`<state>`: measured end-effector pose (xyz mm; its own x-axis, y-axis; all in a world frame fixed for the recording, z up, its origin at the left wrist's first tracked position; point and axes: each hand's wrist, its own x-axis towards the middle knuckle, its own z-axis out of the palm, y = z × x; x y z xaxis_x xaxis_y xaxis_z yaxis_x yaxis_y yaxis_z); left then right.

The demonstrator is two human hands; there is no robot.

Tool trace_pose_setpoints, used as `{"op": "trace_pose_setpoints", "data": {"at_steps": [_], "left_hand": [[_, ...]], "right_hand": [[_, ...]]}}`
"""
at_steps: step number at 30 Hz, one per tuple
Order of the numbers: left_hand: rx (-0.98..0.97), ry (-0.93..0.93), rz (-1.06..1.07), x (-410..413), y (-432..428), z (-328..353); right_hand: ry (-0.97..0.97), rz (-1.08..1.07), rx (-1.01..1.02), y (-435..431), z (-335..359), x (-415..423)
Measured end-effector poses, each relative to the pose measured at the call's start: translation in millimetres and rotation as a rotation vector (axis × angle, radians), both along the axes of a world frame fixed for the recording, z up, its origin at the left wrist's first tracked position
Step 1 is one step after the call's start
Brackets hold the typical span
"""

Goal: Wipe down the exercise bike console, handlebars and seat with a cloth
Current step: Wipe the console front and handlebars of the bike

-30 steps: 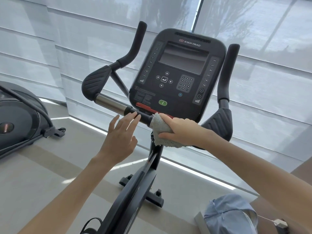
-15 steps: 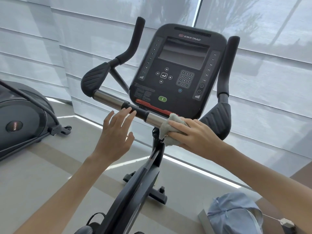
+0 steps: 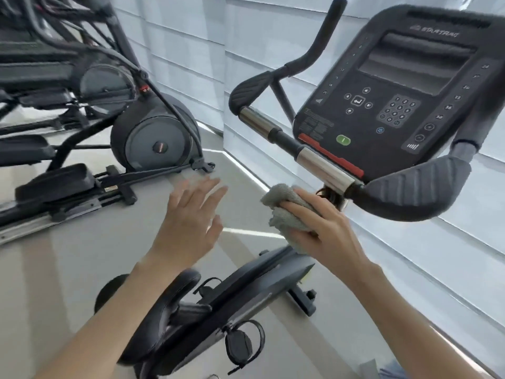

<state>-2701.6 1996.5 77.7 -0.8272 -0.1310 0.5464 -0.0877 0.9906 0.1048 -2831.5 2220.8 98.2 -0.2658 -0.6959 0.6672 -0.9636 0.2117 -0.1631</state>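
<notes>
The black exercise bike console [image 3: 393, 105] fills the upper right. Below it runs the handlebar [image 3: 319, 162] with chrome sections and ribbed black pads at both ends. My right hand [image 3: 325, 228] is closed on a bunched grey cloth [image 3: 287, 209], just below and left of the chrome bar, apart from it. My left hand [image 3: 191, 220] hovers open with spread fingers, left of the cloth, touching nothing. A dark curved part that may be the bike's seat [image 3: 161, 313] shows at the bottom, under my left forearm.
An elliptical trainer [image 3: 114, 127] stands at the left on the pale floor. Closed window blinds [image 3: 410, 269] line the wall behind and right of the bike. The bike's frame and pedal [image 3: 240, 343] lie below my hands.
The view swung left and down, bringing the elliptical in. My right hand with the cloth came off the handlebar and dropped lower. My left hand left the bar and moved down-left.
</notes>
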Motion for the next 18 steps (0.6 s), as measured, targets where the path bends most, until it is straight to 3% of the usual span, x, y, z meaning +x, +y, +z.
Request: {"op": "trace_pose_setpoints", "data": {"at_steps": [10, 18], "left_hand": [[0.094, -0.188, 0.389, 172.9, -11.9, -42.0], [0.179, -0.227, 0.407, 231.9, -37.3, -58.7]], "right_hand": [[-0.341, 0.234, -0.084, -54.5, -64.2, 83.6], [-0.433, 0.25, -0.02, -93.9, -79.0, 129.8]]}}
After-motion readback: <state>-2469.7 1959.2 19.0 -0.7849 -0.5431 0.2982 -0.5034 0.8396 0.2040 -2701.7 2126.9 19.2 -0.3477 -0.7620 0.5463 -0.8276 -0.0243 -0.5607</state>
